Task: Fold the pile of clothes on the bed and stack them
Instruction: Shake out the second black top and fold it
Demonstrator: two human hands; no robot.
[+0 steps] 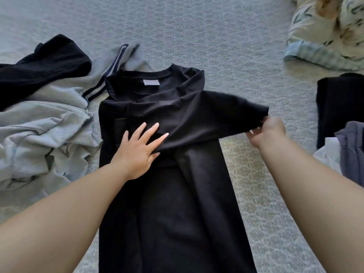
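A black T-shirt (177,194) lies lengthwise on the bed, collar and white label away from me. My left hand (138,149) presses flat on its chest with straight, spread fingers. My right hand (269,131) pinches the end of the shirt's right sleeve (226,113), which is stretched out to the right, slightly lifted off the bed. To the left lies an unfolded heap: a grey zip jacket with navy stripes (49,125) and a black garment (45,66). At the right edge sits a folded black piece (338,107) with a folded grey one (352,148) partly on it.
The bed cover (216,26) is grey-blue with a woven pattern. A cream leaf-print duvet (327,30) is bunched at the top right. Something white (329,156) shows under the grey folded piece.
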